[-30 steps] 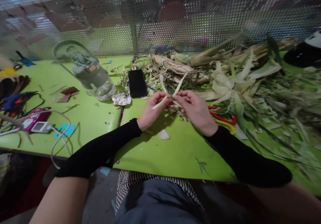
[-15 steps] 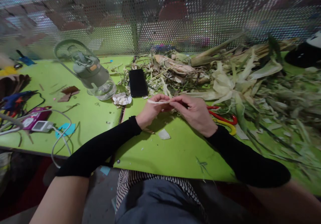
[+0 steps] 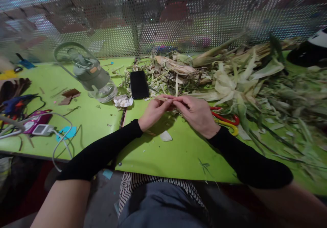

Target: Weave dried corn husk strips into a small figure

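A thin pale strip of corn husk (image 3: 176,85) is pinched between my two hands, its free end standing up above the fingertips. My left hand (image 3: 154,113) is closed, with the thumb pressed on part of the strip. Against it, fingertips touching, my right hand (image 3: 198,114) pinches the strip too. The fingers hide where the strip is folded or joined. Beside my right hand lie scissors with red and yellow handles (image 3: 233,119), partly covered by the hand. A small pale husk scrap (image 3: 166,136) rests on the green table below the hands.
Behind the hands lie a black phone (image 3: 139,84) and a heap of corn husks (image 3: 230,85). To the left stand a bottle (image 3: 92,80) and a crumpled white tissue (image 3: 123,100). White cables (image 3: 60,141) cross the left table edge. A perforated screen (image 3: 153,23) rises behind.
My left thumb has moved over the strip toward the right fingertips. The strip's free end now stands straighter; before, it leaned left. The right hand has barely moved.
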Demonstrator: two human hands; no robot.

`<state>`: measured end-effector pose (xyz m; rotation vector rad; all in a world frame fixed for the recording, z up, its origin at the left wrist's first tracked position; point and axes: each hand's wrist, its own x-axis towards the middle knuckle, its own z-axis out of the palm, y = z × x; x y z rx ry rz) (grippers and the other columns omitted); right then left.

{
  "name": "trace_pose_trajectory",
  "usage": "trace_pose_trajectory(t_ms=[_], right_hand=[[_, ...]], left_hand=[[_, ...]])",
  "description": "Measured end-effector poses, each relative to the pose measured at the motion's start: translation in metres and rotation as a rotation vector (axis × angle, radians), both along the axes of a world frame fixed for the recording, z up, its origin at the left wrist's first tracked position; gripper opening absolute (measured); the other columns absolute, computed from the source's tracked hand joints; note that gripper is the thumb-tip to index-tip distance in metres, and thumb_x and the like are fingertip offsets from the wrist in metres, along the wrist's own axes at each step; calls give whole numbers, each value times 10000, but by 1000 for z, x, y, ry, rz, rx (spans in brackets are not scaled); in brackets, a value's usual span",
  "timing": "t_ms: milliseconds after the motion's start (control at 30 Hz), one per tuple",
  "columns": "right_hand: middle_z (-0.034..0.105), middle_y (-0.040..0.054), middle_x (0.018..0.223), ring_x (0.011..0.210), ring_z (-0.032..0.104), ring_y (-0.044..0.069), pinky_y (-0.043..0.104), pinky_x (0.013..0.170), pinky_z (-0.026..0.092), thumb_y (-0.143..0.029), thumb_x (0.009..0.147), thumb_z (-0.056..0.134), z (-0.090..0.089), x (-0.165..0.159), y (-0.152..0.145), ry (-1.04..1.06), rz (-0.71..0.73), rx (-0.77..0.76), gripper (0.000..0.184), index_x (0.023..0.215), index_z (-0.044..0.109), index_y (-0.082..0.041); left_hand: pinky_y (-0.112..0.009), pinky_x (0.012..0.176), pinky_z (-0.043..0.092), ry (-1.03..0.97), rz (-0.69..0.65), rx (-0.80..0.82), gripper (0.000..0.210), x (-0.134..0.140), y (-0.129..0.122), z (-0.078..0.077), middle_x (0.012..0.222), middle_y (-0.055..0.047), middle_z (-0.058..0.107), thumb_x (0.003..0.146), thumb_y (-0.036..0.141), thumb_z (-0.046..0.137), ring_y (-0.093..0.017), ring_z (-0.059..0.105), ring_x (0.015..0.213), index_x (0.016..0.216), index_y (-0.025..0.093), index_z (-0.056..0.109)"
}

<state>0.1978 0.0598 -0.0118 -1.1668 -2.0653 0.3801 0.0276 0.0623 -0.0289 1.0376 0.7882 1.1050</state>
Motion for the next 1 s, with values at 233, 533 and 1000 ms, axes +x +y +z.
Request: trace_pose_trajectory(t_ms=[233, 533, 1000], right_hand=[[620, 13, 666, 593, 519, 161, 297, 578, 351, -619, 986, 493, 4, 2, 5, 103, -65, -207, 459, 834, 645, -213], [634, 62, 802, 802, 575, 231, 376, 760, 434, -646, 908, 597, -1, 10, 16, 136, -34, -264, 457, 779, 720, -224], [562, -17, 719, 544, 405, 116, 283, 514, 321, -548, 907, 645, 11, 7, 10, 388, -34, -418, 369, 1053, 715, -216]], left_hand=[[-269, 804, 512, 180, 51, 151, 56, 2, 1, -5, 861, -5, 666, 929, 215, 656, -103, 640, 753, 904, 171, 632], [-279, 708, 403, 621, -36, 538, 48, -1, -7, -12, 807, -14, 667, 897, 227, 613, -147, 524, 652, 930, 238, 646], [-271, 666, 360, 874, -110, 632, 173, -2, -11, -15, 610, 23, 508, 809, 168, 550, -151, 354, 549, 955, 242, 605]])
